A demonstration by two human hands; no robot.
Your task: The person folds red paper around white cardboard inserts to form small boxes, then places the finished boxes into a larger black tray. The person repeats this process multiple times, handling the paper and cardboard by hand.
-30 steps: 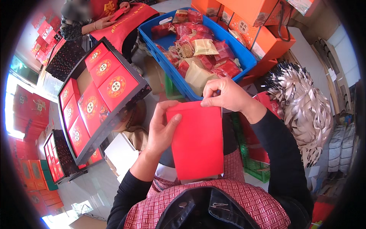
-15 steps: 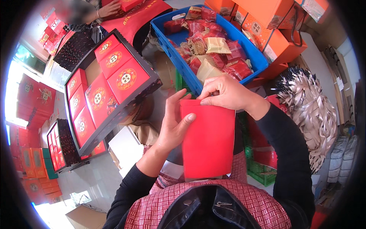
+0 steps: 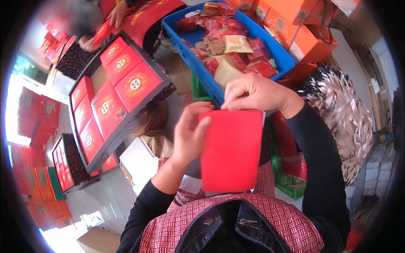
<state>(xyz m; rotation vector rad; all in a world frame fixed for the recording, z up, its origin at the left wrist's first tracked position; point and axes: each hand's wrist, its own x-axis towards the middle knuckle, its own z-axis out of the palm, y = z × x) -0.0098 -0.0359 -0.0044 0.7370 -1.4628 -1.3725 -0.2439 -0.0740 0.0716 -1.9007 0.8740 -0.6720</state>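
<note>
A plain red carton point(image 3: 230, 152) stands upright over my lap with its broad face toward me. My left hand point(image 3: 190, 134) holds its upper left side, the thumb on the near face and the fingers behind the edge. At the carton's top edge, my right hand point(image 3: 258, 95) is closed with fingertips pressed together on the rim. Whether a flap lies between those fingertips is hidden. Just beyond, a blue crate point(image 3: 183, 55) holds several wrapped packets in red and cream point(image 3: 237, 44).
On the left a tilted black-edged tray point(image 3: 122, 137) carries several patterned red boxes point(image 3: 136, 85). Orange gift boxes point(image 3: 310, 50) are stacked at the far right, near a bundle of beige ribbons point(image 3: 344, 126). Beyond the tray, a co-worker's hand point(image 3: 88, 44) holds a red box point(image 3: 102, 33).
The flap strip visible at the carton's top left no longer shows, and the top edge looks straight. My right hand has risen slightly. The co-worker's red box has come down toward the tray.
</note>
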